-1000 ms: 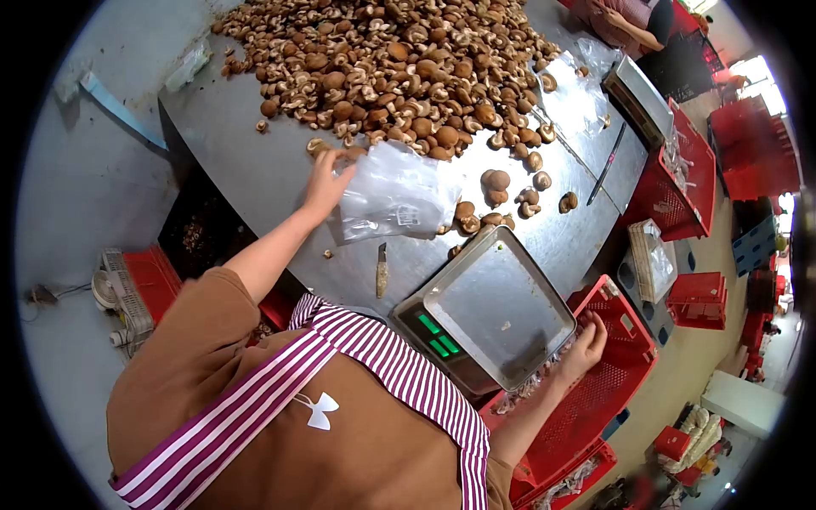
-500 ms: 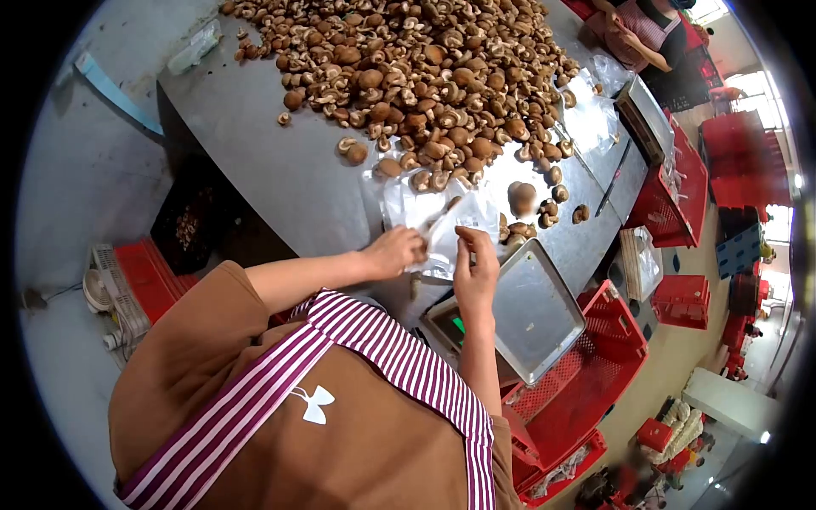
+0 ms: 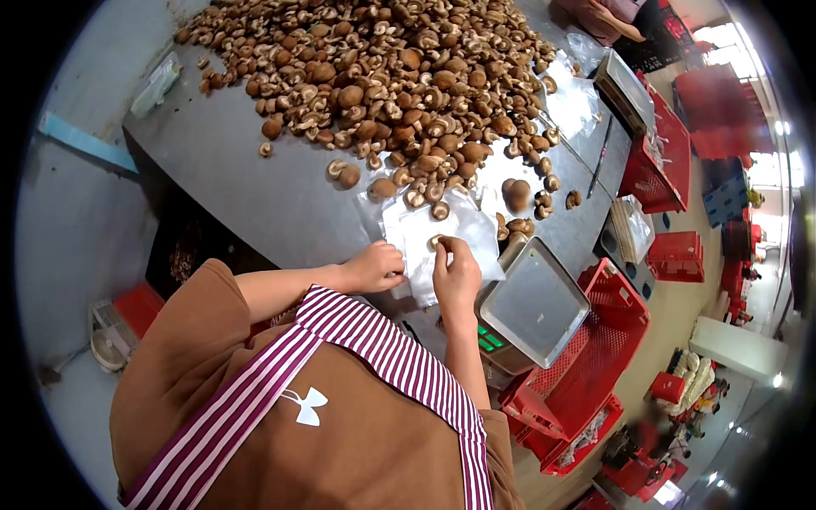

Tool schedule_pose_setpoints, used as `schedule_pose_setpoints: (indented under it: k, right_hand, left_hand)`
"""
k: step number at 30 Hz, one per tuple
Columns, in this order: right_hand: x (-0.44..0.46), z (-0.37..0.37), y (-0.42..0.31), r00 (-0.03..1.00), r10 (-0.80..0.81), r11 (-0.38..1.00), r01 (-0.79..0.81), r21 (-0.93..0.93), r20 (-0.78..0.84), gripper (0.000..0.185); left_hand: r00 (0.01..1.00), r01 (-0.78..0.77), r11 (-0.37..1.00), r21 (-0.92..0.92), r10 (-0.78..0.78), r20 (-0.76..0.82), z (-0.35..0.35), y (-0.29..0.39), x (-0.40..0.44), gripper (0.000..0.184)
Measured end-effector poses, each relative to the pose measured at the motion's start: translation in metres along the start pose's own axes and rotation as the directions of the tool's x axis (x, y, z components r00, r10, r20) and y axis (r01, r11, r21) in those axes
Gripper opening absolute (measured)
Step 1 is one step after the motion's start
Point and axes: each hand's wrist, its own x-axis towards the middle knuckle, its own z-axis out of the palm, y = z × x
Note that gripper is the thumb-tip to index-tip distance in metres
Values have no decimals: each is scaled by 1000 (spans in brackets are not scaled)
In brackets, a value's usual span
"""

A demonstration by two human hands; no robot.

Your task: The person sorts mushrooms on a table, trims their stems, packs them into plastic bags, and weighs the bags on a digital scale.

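My left hand point(image 3: 375, 267) is closed at the near left edge of a clear plastic bag point(image 3: 416, 246) lying on the metal table point(image 3: 229, 161); its fingers seem to pinch the bag's edge. Over the bag, my right hand point(image 3: 457, 270) is closed on a small mushroom, whose pale underside point(image 3: 435, 242) shows at the fingertips. A big heap of brown mushrooms point(image 3: 365, 93) covers the far side of the table. Right of my right hand is a scale with a metal tray point(image 3: 537, 304) and lit green digits point(image 3: 489, 338).
Red crates point(image 3: 595, 348) stand to the right below the scale. Farther right are a second scale point(image 3: 625, 89), another red crate point(image 3: 663, 157) and stacked trays point(image 3: 631, 228). A co-worker's arm point(image 3: 616, 21) shows at the top right. A plastic packet point(image 3: 155, 85) lies at the left edge.
My right hand has come from beside the scale tray to the bag and now holds a mushroom. My left hand has moved from the bag's far left corner to its near edge.
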Motion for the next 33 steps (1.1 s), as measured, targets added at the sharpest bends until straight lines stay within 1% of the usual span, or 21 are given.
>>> schedule_pose_setpoints:
  k: [1,3,6,7,8,9,11,14,16,17,19,20,22,24,26,28,29,30,31,32,33]
  right_hand:
    - [7,1,-7,998,-12,997,16,75,-54,11]
    - [15,10,-3,999,-17,999,19,39,-46,15]
    - [22,43,42,996,59,976,-71,-206,-67,37]
    - [16,55,68,992,-7,960,-29,-279,-128,44]
    - [13,52,74,993,108,943,-120,-310,-57,53]
    - [5,62,96,989,47,907,-102,-408,-141,64]
    - [1,53,87,945,321,847,-317,-427,-64,77]
    - [-10,55,95,949,287,820,-312,-480,-127,71]
    - [-14,63,108,930,352,779,-355,-517,-109,50]
    - [-14,69,116,931,347,782,-354,-513,-114,50]
    - [-11,72,119,908,409,748,-391,-536,-91,27]
    - [-15,73,120,928,336,772,-368,-519,-158,16]
    - [-14,62,106,934,313,800,-358,-482,-174,15]
    - [-13,52,93,935,294,823,-353,-446,-198,14]
    - [-14,42,81,961,181,884,-252,-395,-210,10]
    - [-14,24,62,950,132,929,-218,-299,-285,9]
    - [-13,13,51,932,77,966,-158,-206,-354,8]
    - [-8,-6,32,895,23,994,-69,-88,-445,8]
    - [-7,-26,11,860,-43,998,8,-70,-508,8]
    - [-7,-41,-7,823,-55,998,55,-17,-565,7]
    - [-6,-48,-12,776,-81,992,123,24,-625,6]
  left_hand:
    - [997,23,1000,-21,-25,-73,-4,-3,7,18]
    - [997,31,999,-7,-31,-64,-12,-9,17,16]
    - [995,29,1000,-5,-30,-93,-14,-23,27,15]
    - [997,22,1000,18,-21,-76,-13,-29,27,16]
    - [997,29,1000,-8,-29,-68,-12,-30,27,17]
    - [997,26,999,-20,-27,-69,-11,-34,28,18]
    - [993,-61,998,2,61,-104,-12,-39,31,22]
    - [999,-31,999,24,30,31,-15,-31,40,35]
    - [997,-36,999,41,33,63,-12,-26,48,41]
    - [995,-47,997,67,40,96,-10,-25,53,49]
    - [990,-58,994,94,45,134,-3,-28,60,58]
    - [986,-64,992,105,47,157,2,-31,64,65]
    - [972,-58,989,134,25,234,6,-32,71,77]
    - [967,-32,991,132,-2,254,7,-31,75,78]
    - [960,-6,992,127,-30,278,12,-32,74,79]
    - [905,179,965,193,-238,352,25,-44,70,74]
    - [902,177,965,192,-237,360,30,-51,70,74]
    - [902,67,960,274,-175,395,33,-58,69,71]
    - [890,-44,938,345,-120,439,36,-63,65,67]
    - [851,10,933,361,-197,487,38,-61,71,56]
    - [880,6,933,359,-175,441,46,-69,67,48]
